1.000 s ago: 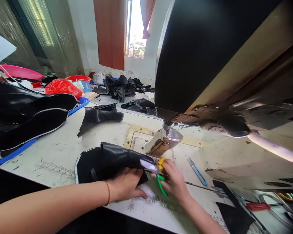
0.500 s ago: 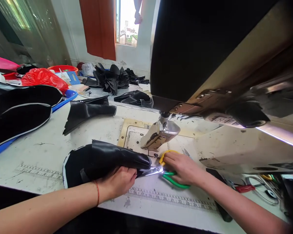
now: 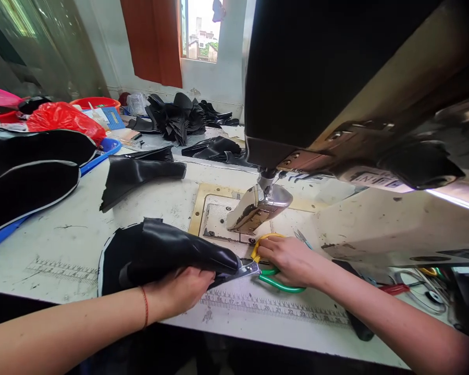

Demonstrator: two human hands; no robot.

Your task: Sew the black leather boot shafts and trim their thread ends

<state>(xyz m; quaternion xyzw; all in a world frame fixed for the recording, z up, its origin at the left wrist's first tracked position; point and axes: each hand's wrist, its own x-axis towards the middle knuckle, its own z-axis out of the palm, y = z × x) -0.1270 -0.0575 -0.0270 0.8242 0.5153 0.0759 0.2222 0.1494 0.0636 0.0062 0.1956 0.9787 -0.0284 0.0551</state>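
My left hand (image 3: 185, 291) is closed on the near edge of a black leather shoe upper (image 3: 175, 246), which lies bent over on the white table. White trim runs along the upper's left edge. In my right hand (image 3: 285, 258) is a pair of scissors (image 3: 281, 282) with one yellow and one green handle loop. Their blades point left and reach under the narrow right end of the upper; the blade tips are hidden by the leather. Just beyond the scissors stands the metal post (image 3: 254, 208) of a sewing machine.
The sewing machine head (image 3: 305, 78) overhangs the right side. Another folded black leather piece (image 3: 140, 174) lies behind the upper. At left, black uppers (image 3: 27, 192) rest on a blue tray (image 3: 3, 238). Stacked black pieces (image 3: 180, 117) sit at the back, and a red-handled tool (image 3: 394, 289) at right.
The scissor blades have come closer together and sit further under the upper's right end. Both hands keep their hold. The camera view has shifted slightly.
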